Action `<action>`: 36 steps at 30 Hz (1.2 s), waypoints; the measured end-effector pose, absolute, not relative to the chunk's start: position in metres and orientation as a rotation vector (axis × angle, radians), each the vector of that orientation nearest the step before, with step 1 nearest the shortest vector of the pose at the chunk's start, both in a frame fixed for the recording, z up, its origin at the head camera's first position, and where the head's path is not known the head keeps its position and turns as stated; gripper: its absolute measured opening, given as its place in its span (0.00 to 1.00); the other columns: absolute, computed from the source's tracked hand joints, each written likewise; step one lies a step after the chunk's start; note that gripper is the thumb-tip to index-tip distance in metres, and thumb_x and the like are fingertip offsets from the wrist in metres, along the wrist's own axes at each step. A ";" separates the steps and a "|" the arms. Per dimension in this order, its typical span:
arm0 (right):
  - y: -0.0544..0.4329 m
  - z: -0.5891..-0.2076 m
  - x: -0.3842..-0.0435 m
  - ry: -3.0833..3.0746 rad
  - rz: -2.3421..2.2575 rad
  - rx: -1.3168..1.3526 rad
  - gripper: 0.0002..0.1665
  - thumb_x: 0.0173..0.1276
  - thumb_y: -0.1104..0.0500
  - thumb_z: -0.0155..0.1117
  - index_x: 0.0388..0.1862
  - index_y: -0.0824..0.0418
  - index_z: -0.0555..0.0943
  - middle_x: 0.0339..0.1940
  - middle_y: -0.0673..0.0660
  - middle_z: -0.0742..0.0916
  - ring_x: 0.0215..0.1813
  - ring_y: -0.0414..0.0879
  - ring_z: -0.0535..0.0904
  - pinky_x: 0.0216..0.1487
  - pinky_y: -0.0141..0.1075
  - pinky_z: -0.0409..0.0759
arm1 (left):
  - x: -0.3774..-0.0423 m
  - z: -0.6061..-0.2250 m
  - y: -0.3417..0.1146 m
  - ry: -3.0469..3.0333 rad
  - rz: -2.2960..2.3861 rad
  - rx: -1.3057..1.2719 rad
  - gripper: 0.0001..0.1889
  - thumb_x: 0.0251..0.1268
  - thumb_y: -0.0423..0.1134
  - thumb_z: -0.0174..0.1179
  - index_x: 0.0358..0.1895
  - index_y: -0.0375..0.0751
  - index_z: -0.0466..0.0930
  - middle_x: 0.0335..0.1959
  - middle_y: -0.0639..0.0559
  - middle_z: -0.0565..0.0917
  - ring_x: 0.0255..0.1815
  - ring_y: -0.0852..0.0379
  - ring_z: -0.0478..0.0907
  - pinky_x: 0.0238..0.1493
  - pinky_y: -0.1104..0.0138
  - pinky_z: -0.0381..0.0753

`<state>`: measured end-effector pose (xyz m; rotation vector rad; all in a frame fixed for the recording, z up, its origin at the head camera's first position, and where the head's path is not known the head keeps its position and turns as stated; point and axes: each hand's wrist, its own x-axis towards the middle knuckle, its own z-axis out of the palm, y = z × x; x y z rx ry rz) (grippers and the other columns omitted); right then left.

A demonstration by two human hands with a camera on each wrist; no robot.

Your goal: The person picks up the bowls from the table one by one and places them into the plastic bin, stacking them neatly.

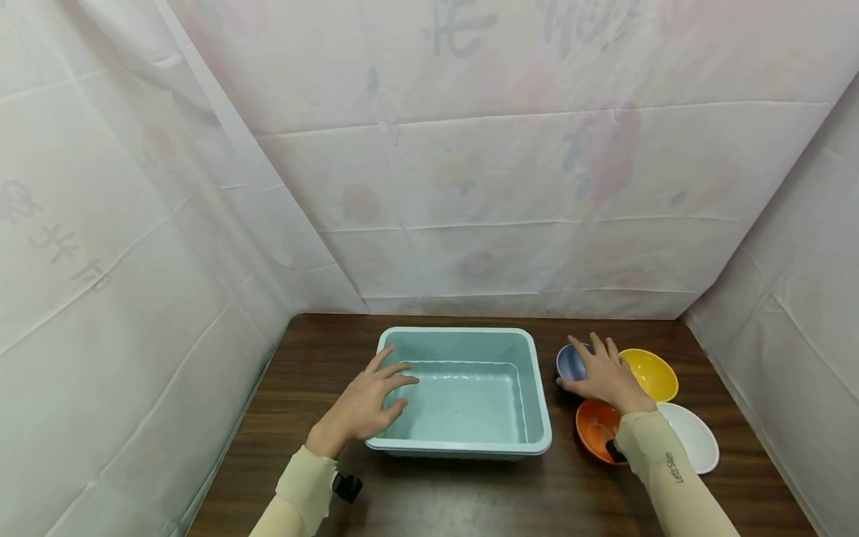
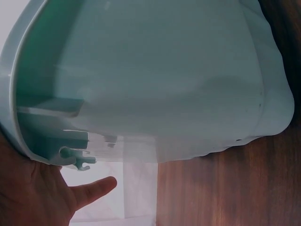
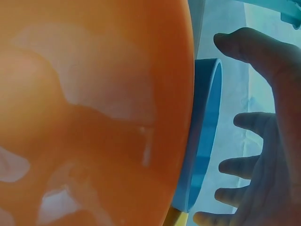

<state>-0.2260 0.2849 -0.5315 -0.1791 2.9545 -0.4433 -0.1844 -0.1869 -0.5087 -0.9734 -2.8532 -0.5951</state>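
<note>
Above the blue bowl (image 1: 569,364) the right hand (image 1: 602,379) spreads wide, the left hand (image 1: 365,400) likewise at the tub (image 1: 463,447).

Creased white sheets (image 1: 496,179) with faint pink prints enclose a dark wood-grain table (image 1: 443,496) on three sides.

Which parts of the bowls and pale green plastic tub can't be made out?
Head: right side of round blue bowl, behind right hand.
Head: left side of glossy white bowl, behind pale sleeve.
Left wrist: part of tub, cut off by top edge.
Right wrist: part of glossy orange bowl, cut by left edge.
</note>
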 end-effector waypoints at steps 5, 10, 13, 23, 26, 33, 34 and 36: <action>0.285 -0.534 -0.226 2.947 -0.409 -0.185 0.57 0.64 0.30 0.67 0.82 0.57 0.60 0.80 0.79 0.57 0.77 0.85 0.50 0.65 0.83 0.56 | -0.184 -0.508 -0.186 -2.845 -0.620 -0.980 0.18 0.74 0.45 0.59 0.63 0.50 0.84 0.71 0.47 0.77 0.84 0.36 0.50 0.74 0.39 0.67; 0.286 -0.536 -0.226 2.950 -0.387 -0.184 0.56 0.64 0.31 0.67 0.82 0.56 0.61 0.79 0.79 0.59 0.76 0.84 0.52 0.65 0.82 0.59 | -0.183 -0.507 -0.185 -2.853 -0.637 -0.977 0.19 0.75 0.47 0.59 0.64 0.50 0.83 0.72 0.46 0.77 0.84 0.36 0.50 0.74 0.38 0.67; 0.286 -0.537 -0.226 2.951 -0.392 -0.190 0.56 0.64 0.32 0.68 0.82 0.57 0.61 0.79 0.79 0.58 0.76 0.84 0.53 0.66 0.81 0.59 | -0.183 -0.507 -0.184 -2.856 -0.638 -0.976 0.19 0.75 0.47 0.59 0.64 0.50 0.83 0.72 0.46 0.77 0.84 0.36 0.50 0.74 0.38 0.67; 0.287 -0.536 -0.227 2.939 -0.371 -0.211 0.55 0.65 0.33 0.68 0.81 0.60 0.62 0.79 0.80 0.59 0.74 0.85 0.56 0.66 0.80 0.61 | -0.181 -0.509 -0.183 -2.849 -0.635 -0.969 0.19 0.77 0.50 0.57 0.64 0.50 0.83 0.71 0.49 0.77 0.85 0.37 0.50 0.74 0.39 0.68; 0.286 -0.535 -0.227 2.926 -0.367 -0.199 0.55 0.64 0.33 0.68 0.81 0.59 0.62 0.78 0.81 0.59 0.74 0.85 0.56 0.65 0.80 0.62 | -0.181 -0.509 -0.183 -2.847 -0.624 -0.966 0.20 0.77 0.50 0.56 0.64 0.50 0.83 0.71 0.51 0.77 0.85 0.38 0.50 0.74 0.40 0.68; 0.284 -0.533 -0.227 2.921 -0.364 -0.189 0.54 0.65 0.35 0.68 0.81 0.60 0.62 0.77 0.80 0.61 0.73 0.82 0.60 0.65 0.79 0.64 | -0.181 -0.509 -0.183 -2.842 -0.629 -0.970 0.19 0.76 0.50 0.57 0.64 0.50 0.83 0.71 0.48 0.78 0.85 0.38 0.50 0.74 0.39 0.68; 0.283 -0.533 -0.227 2.922 -0.362 -0.188 0.53 0.65 0.35 0.68 0.81 0.59 0.63 0.77 0.80 0.61 0.72 0.82 0.60 0.65 0.79 0.64 | -0.181 -0.510 -0.183 -2.841 -0.625 -0.972 0.19 0.77 0.50 0.57 0.64 0.50 0.83 0.71 0.48 0.78 0.84 0.37 0.50 0.74 0.39 0.68; 0.283 -0.532 -0.227 2.924 -0.359 -0.185 0.53 0.65 0.36 0.69 0.80 0.59 0.63 0.77 0.80 0.62 0.72 0.82 0.61 0.64 0.78 0.65 | -0.181 -0.509 -0.183 -2.837 -0.618 -0.974 0.19 0.77 0.50 0.57 0.64 0.50 0.83 0.71 0.48 0.78 0.84 0.37 0.51 0.74 0.39 0.68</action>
